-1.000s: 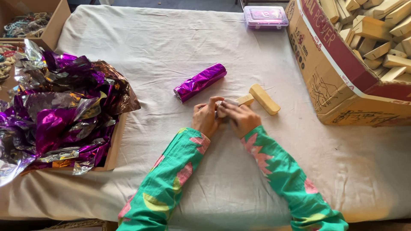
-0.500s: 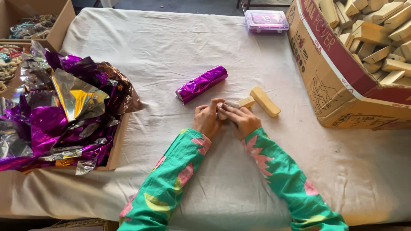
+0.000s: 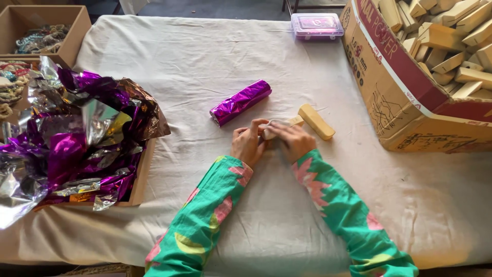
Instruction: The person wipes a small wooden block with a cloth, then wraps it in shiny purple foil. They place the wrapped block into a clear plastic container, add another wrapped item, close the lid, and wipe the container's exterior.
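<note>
We see the left hand [image 3: 249,146] and right hand [image 3: 293,141] pinching one wooden block [image 3: 281,126] between them on the counter [image 3: 256,215]. Its long axis runs up-right, ending against a second block [image 3: 316,121]; the purple roll [image 3: 240,102] lies up-left.

— Anything different over at the left?
— The crumpled foil [image 3: 77,138] in its box now lies differently; the gold sheet that stood up half a second ago shows folded lower.
— And the hands?
— No clear shift.
</note>
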